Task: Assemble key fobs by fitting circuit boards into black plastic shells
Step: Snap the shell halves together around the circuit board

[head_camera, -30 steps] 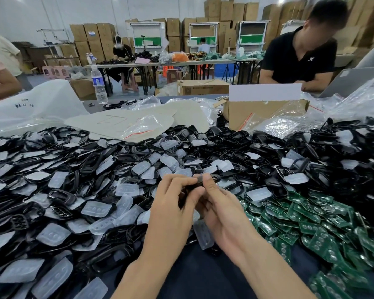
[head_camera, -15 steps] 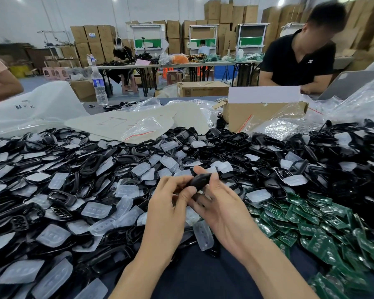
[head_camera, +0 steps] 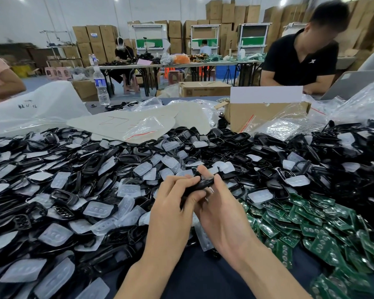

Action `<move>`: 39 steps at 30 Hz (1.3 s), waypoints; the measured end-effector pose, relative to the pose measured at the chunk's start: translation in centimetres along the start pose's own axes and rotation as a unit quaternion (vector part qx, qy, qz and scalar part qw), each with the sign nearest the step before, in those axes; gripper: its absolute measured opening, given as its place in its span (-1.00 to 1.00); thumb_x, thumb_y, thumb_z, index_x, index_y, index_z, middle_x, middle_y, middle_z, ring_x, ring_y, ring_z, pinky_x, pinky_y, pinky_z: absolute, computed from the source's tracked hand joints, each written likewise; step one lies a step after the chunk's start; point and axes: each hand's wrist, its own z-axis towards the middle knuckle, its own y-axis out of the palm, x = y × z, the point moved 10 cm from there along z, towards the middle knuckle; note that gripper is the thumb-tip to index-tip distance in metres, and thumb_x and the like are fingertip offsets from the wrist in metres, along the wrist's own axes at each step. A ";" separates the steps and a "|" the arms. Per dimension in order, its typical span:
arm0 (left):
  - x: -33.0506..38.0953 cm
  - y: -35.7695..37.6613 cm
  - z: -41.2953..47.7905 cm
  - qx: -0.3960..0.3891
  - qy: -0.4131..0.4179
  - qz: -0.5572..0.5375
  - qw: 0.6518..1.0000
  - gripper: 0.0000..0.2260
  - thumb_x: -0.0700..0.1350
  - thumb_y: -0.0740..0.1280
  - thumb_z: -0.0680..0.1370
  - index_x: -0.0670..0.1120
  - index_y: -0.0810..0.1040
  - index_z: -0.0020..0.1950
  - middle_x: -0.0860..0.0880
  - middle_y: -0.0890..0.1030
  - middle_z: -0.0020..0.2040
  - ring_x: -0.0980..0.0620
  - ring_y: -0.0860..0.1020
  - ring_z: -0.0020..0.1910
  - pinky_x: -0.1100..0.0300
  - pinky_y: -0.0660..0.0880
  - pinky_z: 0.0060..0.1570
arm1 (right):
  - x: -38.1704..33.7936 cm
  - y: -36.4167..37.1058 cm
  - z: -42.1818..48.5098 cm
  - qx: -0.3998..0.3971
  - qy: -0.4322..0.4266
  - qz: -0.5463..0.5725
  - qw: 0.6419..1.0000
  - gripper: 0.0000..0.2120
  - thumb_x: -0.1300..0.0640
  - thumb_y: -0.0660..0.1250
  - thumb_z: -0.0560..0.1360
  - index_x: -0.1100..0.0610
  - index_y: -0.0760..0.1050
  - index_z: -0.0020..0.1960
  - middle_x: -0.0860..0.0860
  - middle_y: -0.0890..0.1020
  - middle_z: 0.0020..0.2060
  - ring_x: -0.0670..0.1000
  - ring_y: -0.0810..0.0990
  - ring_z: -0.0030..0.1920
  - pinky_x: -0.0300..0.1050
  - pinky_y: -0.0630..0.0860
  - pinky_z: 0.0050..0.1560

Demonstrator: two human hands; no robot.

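Loose shells [head_camera: 63,195] and clear pads [head_camera: 97,209] cover the tabletop [head_camera: 203,279] at left. Above its near middle, the left grip [head_camera: 173,203] pinches the left end of one black shell [head_camera: 200,185], with fingers and thumb curled round it. The right grip [head_camera: 222,219] pinches the right end, one finger arched over the top. Fingers hide whether a board sits inside. Green boards [head_camera: 311,223] lie heaped at right. The likely risks: uneven squeezing could seat a board crooked or crack a clip, and a slip would drop the shell among look-alikes, where it would be hard to pick out.
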 end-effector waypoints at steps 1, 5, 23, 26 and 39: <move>0.1 0.0 0.0 0.004 0.003 0.004 1.000 -0.82 -0.02 0.41 0.54 0.04 0.64 0.13 0.19 0.55 0.08 0.09 0.57 0.13 0.27 0.49 0.09 | 0.3 0.1 -0.1 0.001 0.011 0.022 1.000 -0.48 -0.09 0.26 0.49 0.08 0.49 0.40 0.21 0.62 0.27 0.11 0.60 0.31 -0.02 0.48 0.37; 0.2 0.0 -0.1 0.015 0.013 0.021 1.000 -0.84 0.02 0.40 0.56 0.07 0.63 0.12 0.18 0.55 0.03 0.04 0.57 0.07 0.02 0.53 0.05 | 1.0 0.5 -0.1 -0.012 0.043 0.067 0.997 -0.56 -0.05 0.24 0.57 0.06 0.49 0.41 0.23 0.61 0.28 0.13 0.60 0.19 0.02 0.48 0.32; 0.7 0.3 0.0 -0.006 0.014 0.042 0.999 -0.78 0.17 0.29 0.54 0.20 0.57 0.16 0.26 0.52 0.07 0.12 0.50 0.16 0.07 0.48 0.14 | 0.5 0.2 0.3 -0.027 -0.007 0.023 0.999 -0.68 0.05 0.19 0.67 0.01 0.51 0.38 0.19 0.69 0.16 0.12 0.69 0.16 -0.10 0.68 -0.02; 0.5 0.2 0.0 0.003 0.011 0.037 0.999 -0.85 0.02 0.38 0.56 0.12 0.61 0.13 0.26 0.54 0.05 0.12 0.52 0.13 0.19 0.48 0.06 | 0.5 -0.1 0.4 -0.025 -0.030 -0.038 0.999 -0.66 0.01 0.11 0.70 -0.03 0.48 0.42 0.10 0.72 0.12 0.05 0.70 0.14 -0.17 0.65 0.01; -0.4 0.0 -0.2 0.017 -0.017 0.015 1.000 -0.89 -0.16 0.44 0.55 0.06 0.63 -0.01 0.22 0.60 -0.01 0.13 0.59 0.07 0.07 0.57 -0.04 | 0.9 -0.6 1.0 -0.020 -0.073 -0.157 0.985 -0.67 -0.03 0.05 0.71 -0.18 0.49 0.37 -0.07 0.69 0.20 -0.06 0.64 0.25 -0.31 0.58 0.01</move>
